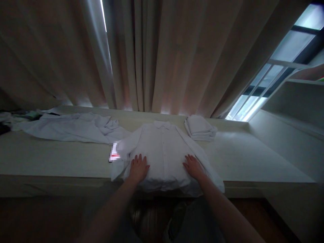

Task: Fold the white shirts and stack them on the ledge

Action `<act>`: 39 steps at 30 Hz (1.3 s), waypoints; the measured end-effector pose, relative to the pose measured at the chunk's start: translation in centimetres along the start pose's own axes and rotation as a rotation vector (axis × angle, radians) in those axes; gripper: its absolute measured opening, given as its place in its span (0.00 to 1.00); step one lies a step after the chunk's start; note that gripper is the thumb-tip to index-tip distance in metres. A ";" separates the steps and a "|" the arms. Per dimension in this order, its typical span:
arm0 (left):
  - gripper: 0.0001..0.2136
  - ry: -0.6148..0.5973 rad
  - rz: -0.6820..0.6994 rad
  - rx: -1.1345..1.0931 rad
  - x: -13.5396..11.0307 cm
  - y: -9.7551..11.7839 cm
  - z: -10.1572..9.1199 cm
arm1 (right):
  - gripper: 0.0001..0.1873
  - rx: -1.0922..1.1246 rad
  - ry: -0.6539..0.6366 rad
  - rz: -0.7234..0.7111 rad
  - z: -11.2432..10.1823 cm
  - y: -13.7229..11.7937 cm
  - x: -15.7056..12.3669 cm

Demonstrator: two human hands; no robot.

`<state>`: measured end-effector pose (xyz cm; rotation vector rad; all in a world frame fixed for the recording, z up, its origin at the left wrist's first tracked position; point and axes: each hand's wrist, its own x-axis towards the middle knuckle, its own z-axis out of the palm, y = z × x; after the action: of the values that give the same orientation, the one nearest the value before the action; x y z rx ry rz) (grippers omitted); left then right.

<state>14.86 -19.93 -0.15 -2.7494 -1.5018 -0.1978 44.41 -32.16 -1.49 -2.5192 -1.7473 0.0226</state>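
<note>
A white button-up shirt [164, 148] lies face up on a long pale counter [63, 158], collar toward the curtains. My left hand [138, 167] rests flat on the shirt's lower left part, fingers stretched out. My right hand [193, 166] lies flat on its lower right part, fingers spread too. Neither hand holds anything. The shirt's hem hangs slightly over the counter's front edge.
A stack of folded white cloths [199, 127] sits behind the shirt to the right. Rumpled white garments [73, 127] spread over the counter's left part. Heavy curtains [157, 57] hang behind, a window [275, 71] at the right. A small blurred patch [114, 152] lies by the shirt's left sleeve.
</note>
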 end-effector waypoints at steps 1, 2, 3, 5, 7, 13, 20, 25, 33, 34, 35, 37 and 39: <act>0.24 -0.018 0.025 -0.007 0.3 0.2 0.4 | 0.29 -0.008 0.004 -0.040 0.4 -0.9 0.3; 0.25 -0.039 0.042 -0.015 0.6 0.3 0.9 | 0.30 -0.015 0.004 -0.056 0.8 -1.7 0.6; 0.25 -0.058 0.048 -0.020 0.8 0.2 1.4 | 0.31 -0.020 -0.003 -0.056 1.3 -2.3 0.8; 0.27 -0.089 0.030 -0.021 1.2 -0.1 2.3 | 0.32 -0.025 -0.034 -0.036 2.3 -3.2 1.0; 0.27 -0.099 0.013 -0.014 1.2 -0.5 3.0 | 0.32 -0.028 -0.052 -0.021 3.3 -3.4 0.9; 0.28 -0.071 0.011 0.024 1.5 -1.3 3.4 | 0.33 -0.034 -0.018 -0.035 4.3 -3.1 1.2; 0.29 -0.058 0.013 0.047 3.5 -1.8 3.8 | 0.34 -0.024 0.008 0.023 4.2 -2.1 3.4; 0.29 -0.008 0.036 0.081 3.3 -2.2 4.4 | 0.33 0.019 0.045 0.048 5.3 -1.5 3.5; 0.29 -0.027 0.029 0.104 3.6 -1.7 4.0 | 0.24 0.149 0.258 0.148 3.3 2.9 3.3; 0.29 -0.028 0.030 0.110 3.6 -1.7 4.0 | 0.23 0.118 0.300 0.217 2.7 3.9 2.9; 0.29 -0.028 0.031 0.117 3.6 -1.6 3.9 | 0.22 0.082 0.320 0.294 2.2 5.0 2.5; 0.29 -0.028 0.033 0.129 3.6 -1.6 3.8 | 0.21 0.024 0.286 0.436 1.4 7.0 1.4; 0.29 -0.031 0.037 0.136 3.5 -1.5 3.7 | 0.20 -0.006 0.203 0.513 0.8 8.6 0.3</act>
<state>15.85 -15.93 -3.50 -2.6828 -1.4137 -0.0504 52.49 -34.84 -2.91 -2.7815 -1.0008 -0.2007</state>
